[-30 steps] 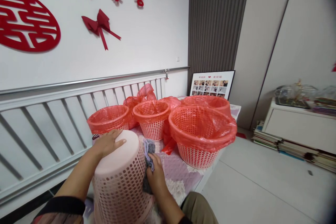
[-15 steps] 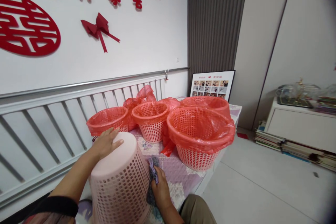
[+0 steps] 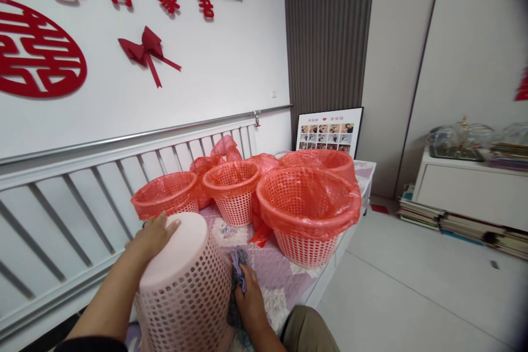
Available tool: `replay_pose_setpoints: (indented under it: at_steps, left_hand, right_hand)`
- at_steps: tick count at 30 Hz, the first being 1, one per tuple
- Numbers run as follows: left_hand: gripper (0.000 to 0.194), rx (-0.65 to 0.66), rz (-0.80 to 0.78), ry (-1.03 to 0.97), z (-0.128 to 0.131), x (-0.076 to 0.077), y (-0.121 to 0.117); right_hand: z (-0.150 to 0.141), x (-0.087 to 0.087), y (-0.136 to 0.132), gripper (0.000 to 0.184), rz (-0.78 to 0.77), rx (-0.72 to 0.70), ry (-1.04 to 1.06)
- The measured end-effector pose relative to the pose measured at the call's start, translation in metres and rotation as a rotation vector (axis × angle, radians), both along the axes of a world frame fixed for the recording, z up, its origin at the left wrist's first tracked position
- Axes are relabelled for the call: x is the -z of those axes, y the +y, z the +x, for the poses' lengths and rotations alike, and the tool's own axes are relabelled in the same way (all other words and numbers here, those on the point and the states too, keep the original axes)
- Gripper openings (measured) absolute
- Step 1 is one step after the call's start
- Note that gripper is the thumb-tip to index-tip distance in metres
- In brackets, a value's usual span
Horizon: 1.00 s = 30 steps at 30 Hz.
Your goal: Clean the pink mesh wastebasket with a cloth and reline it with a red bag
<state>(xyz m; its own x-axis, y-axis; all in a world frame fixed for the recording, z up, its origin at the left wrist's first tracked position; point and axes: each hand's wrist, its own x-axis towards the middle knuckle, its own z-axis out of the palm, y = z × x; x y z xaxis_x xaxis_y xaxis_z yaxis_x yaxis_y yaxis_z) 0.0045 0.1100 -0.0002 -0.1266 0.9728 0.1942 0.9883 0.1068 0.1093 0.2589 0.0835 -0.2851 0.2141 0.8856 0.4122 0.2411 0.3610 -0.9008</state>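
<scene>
White wall with red paper decorations [image 3: 37, 58] and a white slatted rail [image 3: 124, 168] back a quilt-covered tabletop [image 3: 280, 280]. Left hand [image 3: 153, 235] lies flat, fingers spread, on the closed base of an upturned pink perforated basket [image 3: 185, 291], which tilts toward the viewer at the near edge of the quilt. Right hand [image 3: 249, 303] is closed around a grey-blue cloth [image 3: 238, 269] and presses it against the basket's right wall; the two hands are apart, one on each side of the basket. Beyond them stand four pink baskets lined with red plastic bags: a large one [image 3: 307, 214] nearest on the right, a small one [image 3: 233, 187] behind the cloth, another [image 3: 165, 195] just beyond the left hand, and a fourth [image 3: 322, 158] at the far end. A framed photo collage [image 3: 329, 132] leans against the ribbed grey panel. To the right, on the floor, stacked books [image 3: 457, 225] lie before a white cabinet [image 3: 466, 192].
</scene>
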Motion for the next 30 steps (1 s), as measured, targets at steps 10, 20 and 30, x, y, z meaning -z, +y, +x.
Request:
replay_pose_setpoints:
  at_steps: [10,20,30]
  left_hand:
    - [0.089,0.151,-0.1,-0.043,-0.007,0.003,0.023]
    - [0.085,0.252,-0.112,-0.056,-0.004,-0.004,0.024]
    - [0.086,0.24,-0.129,-0.088,-0.009,-0.001,0.024]
  right_hand:
    - [-0.012,0.003,-0.013,0.055,-0.041,0.033,0.059]
    - [-0.055,-0.171,-0.033,0.062,0.38,-0.053,-0.058]
    - [-0.018,-0.016,0.001,0.054,0.057,0.045,-0.006]
